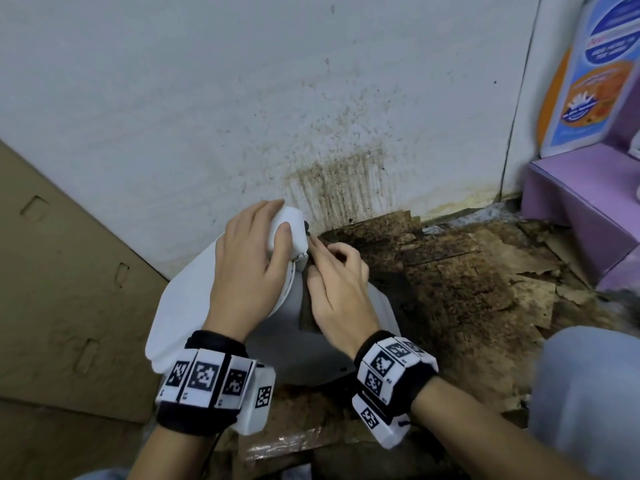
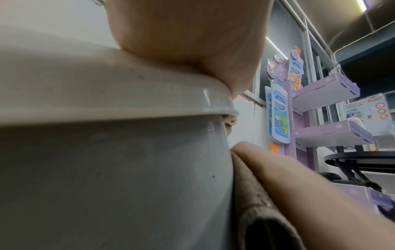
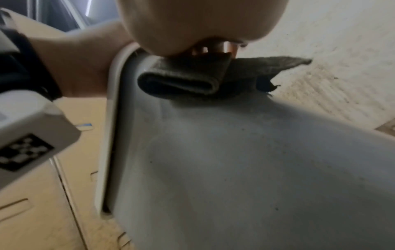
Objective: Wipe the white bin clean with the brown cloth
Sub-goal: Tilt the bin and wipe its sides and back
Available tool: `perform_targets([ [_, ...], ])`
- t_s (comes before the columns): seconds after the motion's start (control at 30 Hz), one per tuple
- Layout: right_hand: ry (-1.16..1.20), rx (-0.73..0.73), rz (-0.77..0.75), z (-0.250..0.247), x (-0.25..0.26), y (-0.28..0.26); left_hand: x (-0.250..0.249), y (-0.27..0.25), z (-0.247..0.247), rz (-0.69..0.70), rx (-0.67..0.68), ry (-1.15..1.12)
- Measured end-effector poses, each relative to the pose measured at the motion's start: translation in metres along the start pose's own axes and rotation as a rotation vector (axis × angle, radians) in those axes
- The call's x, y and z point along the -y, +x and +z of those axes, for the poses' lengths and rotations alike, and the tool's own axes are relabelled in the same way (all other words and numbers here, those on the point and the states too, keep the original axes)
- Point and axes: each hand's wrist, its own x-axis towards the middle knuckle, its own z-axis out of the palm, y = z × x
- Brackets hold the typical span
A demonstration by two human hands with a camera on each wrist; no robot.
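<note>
The white bin (image 1: 277, 351) lies tilted on the floor with its lid (image 1: 183, 299) to the left. My left hand (image 1: 249, 258) grips the lid's far end, thumb and fingers wrapped over it. My right hand (image 1: 336, 285) holds the folded brown cloth (image 1: 306, 318) and presses it against the bin's grey-white side just below the rim. In the right wrist view the cloth (image 3: 181, 81) is a folded roll under my fingers, lying on the bin wall (image 3: 235, 160). In the left wrist view the cloth (image 2: 256, 203) sits between the bin (image 2: 107, 169) and my right hand (image 2: 299, 186).
Behind the bin rises a white wall (image 1: 311, 98) streaked with brown stains. Dirty brown board (image 1: 467, 289) covers the floor to the right. A cardboard panel (image 1: 69, 289) leans at the left. At the far right stands a purple display shelf (image 1: 588, 209), with my knee (image 1: 588, 393) below it.
</note>
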Motion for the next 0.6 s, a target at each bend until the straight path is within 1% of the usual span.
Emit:
perform_targets([
  [0.07,-0.136,-0.086,-0.025,0.005,0.0,0.002,0.001,0.001,0.0,-0.005,-0.004,0.008],
  [0.1,-0.131,-0.109,-0.03,0.008,-0.001,0.003,0.001,0.001,0.0,-0.008,-0.006,0.013],
  [0.17,0.053,-0.085,-0.009,0.015,-0.003,0.003,0.0,0.001,0.0,-0.01,-0.008,0.021],
  [0.23,0.255,-0.026,0.057,0.02,-0.001,0.001,0.0,0.001,0.001,-0.007,-0.007,0.028],
  [0.3,0.341,0.002,0.102,0.023,0.0,0.001,-0.001,0.0,0.002,-0.004,-0.008,0.027],
  [0.4,0.331,0.011,0.079,0.026,-0.006,0.003,0.001,-0.001,0.001,-0.001,-0.012,0.025],
  [0.5,0.268,0.006,0.029,0.028,-0.026,0.0,0.002,-0.002,0.0,0.003,-0.003,0.031],
  [0.57,0.241,0.012,0.053,0.029,-0.049,-0.006,0.003,-0.004,-0.002,0.007,-0.001,0.026],
  [0.6,0.23,0.029,0.094,0.029,-0.063,-0.011,0.004,-0.004,-0.003,0.007,-0.003,0.019],
])
